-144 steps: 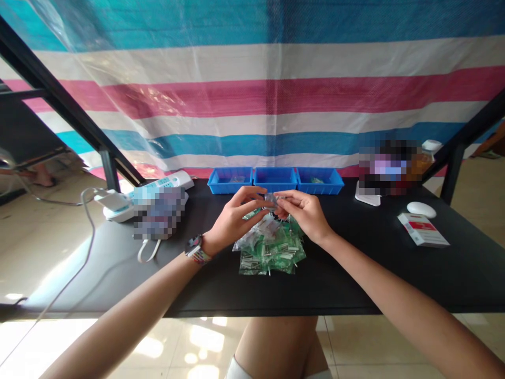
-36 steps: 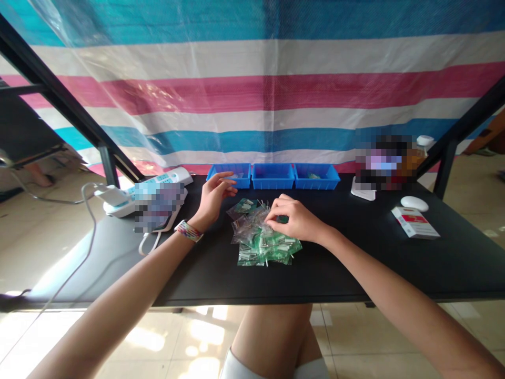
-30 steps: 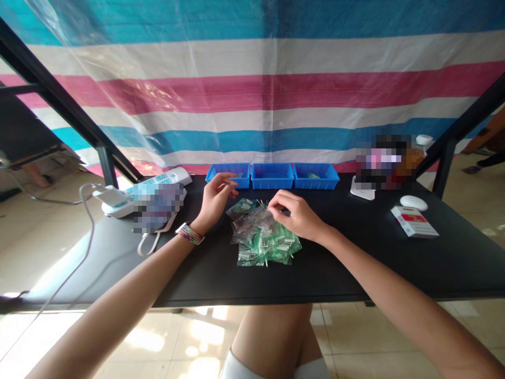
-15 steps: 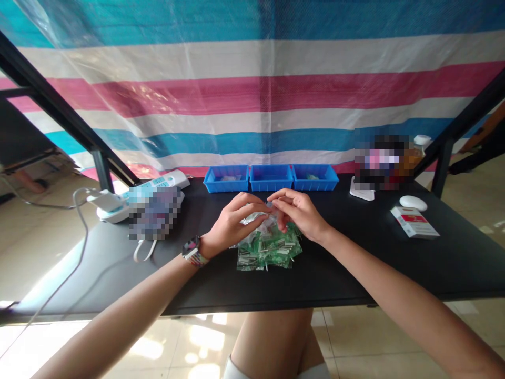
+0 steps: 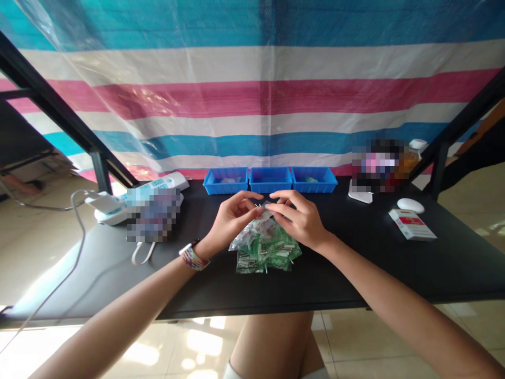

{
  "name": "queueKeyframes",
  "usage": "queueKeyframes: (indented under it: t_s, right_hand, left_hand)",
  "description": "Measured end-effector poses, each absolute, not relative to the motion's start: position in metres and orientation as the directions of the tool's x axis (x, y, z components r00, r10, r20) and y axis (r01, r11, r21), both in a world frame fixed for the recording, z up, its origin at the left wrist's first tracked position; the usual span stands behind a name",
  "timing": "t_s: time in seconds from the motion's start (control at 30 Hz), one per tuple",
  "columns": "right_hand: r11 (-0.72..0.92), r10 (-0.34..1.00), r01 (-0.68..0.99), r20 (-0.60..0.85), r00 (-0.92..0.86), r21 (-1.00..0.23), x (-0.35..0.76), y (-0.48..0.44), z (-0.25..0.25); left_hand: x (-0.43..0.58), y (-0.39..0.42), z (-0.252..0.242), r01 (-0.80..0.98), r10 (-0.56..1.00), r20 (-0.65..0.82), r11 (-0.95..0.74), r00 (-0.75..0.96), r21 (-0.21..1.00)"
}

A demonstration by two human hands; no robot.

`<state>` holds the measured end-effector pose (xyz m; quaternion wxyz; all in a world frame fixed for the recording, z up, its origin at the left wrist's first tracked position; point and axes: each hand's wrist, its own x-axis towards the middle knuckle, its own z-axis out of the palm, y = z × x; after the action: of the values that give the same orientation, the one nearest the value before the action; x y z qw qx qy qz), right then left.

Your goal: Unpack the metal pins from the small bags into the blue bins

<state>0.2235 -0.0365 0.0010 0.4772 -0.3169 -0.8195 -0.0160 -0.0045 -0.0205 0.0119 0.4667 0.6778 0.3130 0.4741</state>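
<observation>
Your L hand (image 5: 235, 215) is half-curled, thumb at the edge of a small clear bag (image 5: 265, 213); can't tell if it grips. Your R hand (image 5: 300, 219), fingers bent, holds that bag in its fingertips, just above the bag pile (image 5: 271, 250) on the blk table (image 5: 335, 279), w/ 3 blue bins (image 5: 270, 187) behind.

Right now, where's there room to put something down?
The black table is bare between the right hand and white box, and between the plastic bags and its near edge. It's crowded around the left hand and bags, and by the power strip.
</observation>
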Motion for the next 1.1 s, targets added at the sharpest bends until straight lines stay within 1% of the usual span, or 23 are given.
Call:
queueKeyframes:
  t_s: [0.07,0.13,0.2,0.23,0.3,0.33,0.4,0.43,0.47,0.53,0.6,0.63,0.67,0.73,0.77,0.8,0.87,0.97,1.1]
  right_hand:
    - [0.773,0.596,0.452,0.753,-0.278,-0.445,0.221,-0.035,0.000]
    - [0.668,0.740,0.323,0.644,-0.194,-0.670,0.218,-0.034,-0.002]
    - [0.500,0.865,0.167,0.481,-0.142,-0.850,0.215,-0.032,-0.003]
    - [0.419,0.904,0.093,0.406,-0.134,-0.903,0.214,-0.031,-0.004]
    - [0.307,0.940,-0.021,0.306,-0.150,-0.952,0.213,-0.031,-0.003]
    - [0.277,0.945,-0.056,0.283,-0.163,-0.959,0.212,-0.031,-0.002]
    - [0.248,0.947,-0.094,0.261,-0.185,-0.964,0.211,-0.033,0.001]
    - [0.242,0.946,-0.100,0.258,-0.196,-0.965,0.211,-0.034,0.003]
    - [0.243,0.944,-0.103,0.259,-0.202,-0.965,0.210,-0.035,0.004]
    - [0.263,0.941,-0.084,0.275,-0.195,-0.961,0.212,-0.036,0.006]
    - [0.324,0.934,0.001,0.320,-0.161,-0.946,0.214,-0.036,0.006]
    - [0.374,0.921,0.077,0.360,-0.150,-0.924,0.216,-0.035,0.005]
    - [0.435,0.898,0.170,0.412,-0.156,-0.884,0.218,-0.034,0.004]
    - [0.564,0.826,0.344,0.512,-0.235,-0.751,0.223,-0.030,0.002]
    - [0.616,0.788,0.401,0.543,-0.292,-0.678,0.225,-0.029,0.001]
    - [0.655,0.755,0.434,0.556,-0.349,-0.618,0.226,-0.027,0.000]
    - [0.697,0.717,0.454,0.546,-0.434,-0.555,0.228,-0.026,-0.002]
    - [0.724,0.689,0.440,0.512,-0.513,-0.531,0.228,-0.026,-0.004]
    - [0.746,0.663,0.427,0.506,-0.552,-0.511,0.227,-0.028,-0.007]
  left_hand:
    - [-0.006,-0.020,0.010,-0.032,0.835,0.383,-0.405,0.395,0.914]
    - [-0.009,-0.018,0.008,0.004,0.769,0.478,-0.529,0.425,0.848]
    - [-0.011,-0.015,0.006,0.106,0.663,0.614,-0.712,0.428,0.694]
    - [-0.012,-0.013,0.005,0.171,0.600,0.677,-0.788,0.427,0.591]
    - [-0.014,-0.011,0.003,0.286,0.487,0.753,-0.872,0.442,0.397]
    - [-0.015,-0.010,0.002,0.325,0.450,0.769,-0.887,0.454,0.327]
    - [-0.016,-0.009,0.002,0.364,0.412,0.775,-0.896,0.478,0.252]
    - [-0.016,-0.009,0.002,0.367,0.405,0.777,-0.898,0.481,0.242]
    - [-0.016,-0.009,0.002,0.361,0.409,0.779,-0.898,0.475,0.251]
    - [-0.016,-0.008,0.002,0.343,0.459,0.777,-0.880,0.431,0.330]
    - [-0.017,-0.004,0.003,0.343,0.572,0.749,-0.814,0.334,0.468]
    - [-0.018,-0.001,0.003,0.342,0.641,0.722,-0.760,0.260,0.552]
    - [-0.019,0.004,0.003,0.335,0.707,0.683,-0.697,0.180,0.634]
    - [-0.025,0.017,0.002,0.256,0.808,0.589,-0.570,0.001,0.781]
    - [-0.030,0.024,0.002,0.220,0.832,0.551,-0.527,-0.066,0.821]
    - [-0.035,0.032,0.000,0.189,0.847,0.520,-0.496,-0.113,0.848]
    - [-0.046,0.047,-0.003,0.128,0.858,0.472,-0.455,-0.203,0.882]
    - [-0.061,0.064,-0.011,0.043,0.888,0.381,-0.383,-0.259,0.923]
    - [-0.068,0.073,-0.016,-0.058,0.910,0.297,-0.327,-0.290,0.943]
